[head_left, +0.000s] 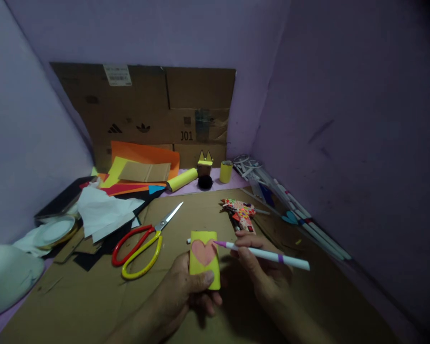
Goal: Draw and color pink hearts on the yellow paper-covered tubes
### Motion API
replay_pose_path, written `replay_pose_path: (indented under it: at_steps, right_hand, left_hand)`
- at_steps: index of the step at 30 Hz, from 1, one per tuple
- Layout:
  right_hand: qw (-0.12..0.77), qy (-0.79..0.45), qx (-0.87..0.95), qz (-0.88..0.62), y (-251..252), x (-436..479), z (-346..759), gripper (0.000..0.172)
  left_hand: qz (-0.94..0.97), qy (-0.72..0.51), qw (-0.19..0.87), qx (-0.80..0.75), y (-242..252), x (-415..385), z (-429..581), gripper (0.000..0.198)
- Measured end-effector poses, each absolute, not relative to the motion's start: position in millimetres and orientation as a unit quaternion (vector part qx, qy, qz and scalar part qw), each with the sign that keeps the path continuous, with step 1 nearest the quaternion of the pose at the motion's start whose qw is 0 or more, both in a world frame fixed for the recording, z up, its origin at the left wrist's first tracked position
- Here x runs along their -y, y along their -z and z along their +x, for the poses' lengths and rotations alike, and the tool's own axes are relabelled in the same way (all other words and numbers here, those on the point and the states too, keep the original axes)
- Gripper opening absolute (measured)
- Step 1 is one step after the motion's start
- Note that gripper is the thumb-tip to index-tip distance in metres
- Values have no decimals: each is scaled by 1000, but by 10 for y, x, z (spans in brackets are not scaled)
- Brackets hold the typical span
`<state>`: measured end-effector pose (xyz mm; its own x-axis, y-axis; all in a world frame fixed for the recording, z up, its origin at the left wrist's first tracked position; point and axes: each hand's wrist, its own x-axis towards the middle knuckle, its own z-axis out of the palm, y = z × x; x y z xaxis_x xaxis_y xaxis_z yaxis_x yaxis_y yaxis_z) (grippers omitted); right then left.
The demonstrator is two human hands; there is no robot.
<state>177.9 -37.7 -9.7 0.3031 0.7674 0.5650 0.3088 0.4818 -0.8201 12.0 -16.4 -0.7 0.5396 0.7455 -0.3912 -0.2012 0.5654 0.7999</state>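
A yellow paper-covered tube (196,265) with a pink heart (204,252) on its face is held upright in my left hand (189,284), the thumb pressed across its lower front. My right hand (260,263) grips a white marker (290,261) with a purple band. Its purple tip meets the heart's upper right edge, or hovers just off it; I cannot tell which. Scissors (160,229) with one red and one yellow handle lie slightly apart at the blades, to the left of my left hand. Behind my right hand rests a patterned glue gun (241,212).
A cardboard sheet (93,296) covers the work surface. Colored paper (146,155) and white scraps (105,210) are piled at the back left. Yellow tubes (182,180) and a black pom-pom (205,182) sit at the back. White sticks (308,229) line the right wall; a pale bowl (10,277) stands left.
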Motion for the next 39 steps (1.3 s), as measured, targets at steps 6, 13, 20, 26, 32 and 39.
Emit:
replay_pose_path:
  at_steps: [6,13,20,26,32,39]
  right_hand:
    - [649,-169,580,-463,122,365,1773,9]
    - [647,-149,605,-440,101,349,1752,14]
    - [624,-151,640,-422,82,377,1743,16]
    - [622,-141,640,-429,70,374,1753,17]
    - [615,-158,653,-413,89,376,1763,15]
    - [602,-208,659,-400,92,384,1754,12]
  left_hand:
    - [360,-297,798,-381,17,165,129,47]
    - [358,-302,794,-389,45,170,162,54]
    - [364,-302,797,-376,42,175,151,51]
    - [364,-299,797,-378,73,164,150,55]
    - [362,-309,797,-371,88,164,149,47]
    - [339,-321,810,-356,59,158,134,44]
